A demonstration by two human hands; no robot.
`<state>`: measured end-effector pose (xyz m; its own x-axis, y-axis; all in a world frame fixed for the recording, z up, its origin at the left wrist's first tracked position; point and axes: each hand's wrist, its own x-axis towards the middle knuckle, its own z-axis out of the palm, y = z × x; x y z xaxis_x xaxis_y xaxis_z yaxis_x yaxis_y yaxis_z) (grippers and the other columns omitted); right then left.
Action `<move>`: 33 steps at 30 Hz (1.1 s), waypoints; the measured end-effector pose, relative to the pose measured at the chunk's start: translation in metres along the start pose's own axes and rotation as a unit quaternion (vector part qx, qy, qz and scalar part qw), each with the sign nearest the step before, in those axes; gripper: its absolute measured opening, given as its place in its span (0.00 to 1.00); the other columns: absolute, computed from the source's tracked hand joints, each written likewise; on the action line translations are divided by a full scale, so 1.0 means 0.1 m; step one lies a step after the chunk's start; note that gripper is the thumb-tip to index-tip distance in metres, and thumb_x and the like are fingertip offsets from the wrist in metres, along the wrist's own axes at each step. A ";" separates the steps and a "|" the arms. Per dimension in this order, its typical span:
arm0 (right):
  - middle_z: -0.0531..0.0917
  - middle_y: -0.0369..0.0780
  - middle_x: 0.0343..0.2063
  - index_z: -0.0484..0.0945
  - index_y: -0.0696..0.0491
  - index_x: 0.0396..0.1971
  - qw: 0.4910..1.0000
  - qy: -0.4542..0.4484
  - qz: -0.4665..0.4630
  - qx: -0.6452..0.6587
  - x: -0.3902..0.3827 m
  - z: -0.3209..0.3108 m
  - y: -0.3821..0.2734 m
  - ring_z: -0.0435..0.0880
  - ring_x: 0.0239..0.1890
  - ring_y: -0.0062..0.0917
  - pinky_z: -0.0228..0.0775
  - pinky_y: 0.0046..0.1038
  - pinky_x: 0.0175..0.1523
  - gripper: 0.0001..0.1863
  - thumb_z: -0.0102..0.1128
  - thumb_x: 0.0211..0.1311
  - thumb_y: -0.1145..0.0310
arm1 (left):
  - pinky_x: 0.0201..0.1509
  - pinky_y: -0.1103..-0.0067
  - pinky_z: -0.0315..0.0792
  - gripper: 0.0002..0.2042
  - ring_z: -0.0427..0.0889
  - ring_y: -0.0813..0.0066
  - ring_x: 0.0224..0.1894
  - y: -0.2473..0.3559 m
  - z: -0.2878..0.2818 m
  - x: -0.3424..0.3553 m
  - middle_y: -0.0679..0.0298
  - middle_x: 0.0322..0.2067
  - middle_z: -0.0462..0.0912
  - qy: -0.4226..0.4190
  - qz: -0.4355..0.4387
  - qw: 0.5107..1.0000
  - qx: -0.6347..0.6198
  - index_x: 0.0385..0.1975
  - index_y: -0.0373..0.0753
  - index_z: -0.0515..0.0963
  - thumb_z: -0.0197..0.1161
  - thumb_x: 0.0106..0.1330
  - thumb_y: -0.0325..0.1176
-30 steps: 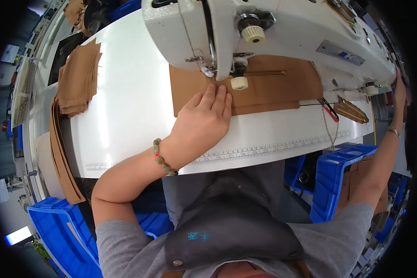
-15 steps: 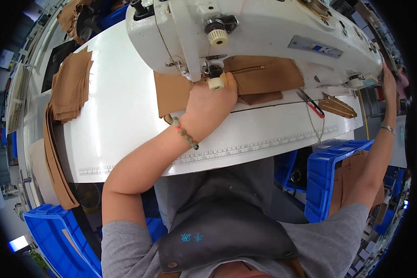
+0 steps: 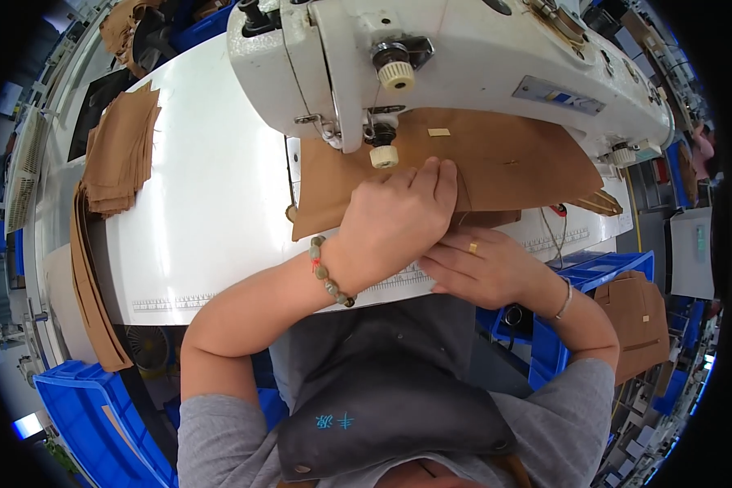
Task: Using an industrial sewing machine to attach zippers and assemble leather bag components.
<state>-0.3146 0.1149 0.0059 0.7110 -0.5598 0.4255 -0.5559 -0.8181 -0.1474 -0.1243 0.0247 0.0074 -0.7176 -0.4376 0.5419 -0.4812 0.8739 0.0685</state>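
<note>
A large brown fabric piece [image 3: 520, 154] with a small pale label [image 3: 438, 132] lies under the white sewing machine [image 3: 464, 73]. My left hand [image 3: 398, 207], with a bead bracelet at its wrist, is closed at the fabric's near edge, its fingers bent and pressed together. Just below and to the right is my right hand [image 3: 484, 264], with a ring and a bangle. Its fingers are stretched out and slightly apart, their tips beside my left hand. The right thumb is hidden. The machine's head covers part of the fabric's far side.
Brown fabric pieces [image 3: 122, 150] are stacked on the left of the white table [image 3: 211, 163]. Long brown strips [image 3: 93, 285] hang over its left edge. Blue bins [image 3: 81, 407] stand low on both sides. Small scissors [image 3: 558, 210] are partly covered by the fabric at the right.
My right hand has come from the far right end of the machine to beside my left hand. The brown fabric has turned and shifted right and nearer, covering most of the scissors.
</note>
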 end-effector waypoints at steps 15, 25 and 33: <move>0.86 0.49 0.32 0.82 0.59 0.33 0.962 -0.076 0.258 0.040 -0.47 -0.29 1.06 0.84 0.34 0.45 0.75 0.42 0.43 0.08 0.58 0.66 0.70 | 0.58 0.69 0.81 0.24 0.84 0.60 0.61 -0.43 -0.11 -0.61 0.57 0.60 0.83 -0.081 0.019 0.996 0.034 0.59 0.36 0.80 0.63 0.60 0.27; 0.83 0.48 0.38 0.81 0.59 0.41 0.954 -0.048 0.293 0.030 0.29 -0.85 0.23 0.83 0.43 0.47 0.75 0.42 0.49 0.12 0.65 0.67 0.65 | 0.51 0.71 0.82 0.22 0.88 0.57 0.51 -0.88 -0.44 -0.40 0.50 0.50 0.88 -0.172 -0.075 0.966 -0.176 0.56 0.35 0.82 0.66 0.59 0.24; 0.81 0.49 0.47 0.79 0.58 0.48 0.963 -0.087 0.233 0.108 0.81 0.20 0.50 0.81 0.48 0.47 0.74 0.45 0.51 0.15 0.63 0.68 0.65 | 0.39 0.69 0.80 0.13 0.86 0.55 0.30 -1.23 -0.58 -0.37 0.52 0.33 0.88 -0.222 -0.165 0.938 -0.211 0.49 0.35 0.86 0.66 0.64 0.23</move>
<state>-0.2758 0.0263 0.0156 0.4783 -0.8706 0.1150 -0.7427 -0.4710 -0.4760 -0.0092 -0.0544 0.0277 -0.7488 -0.6617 0.0380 -0.5389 0.6412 0.5463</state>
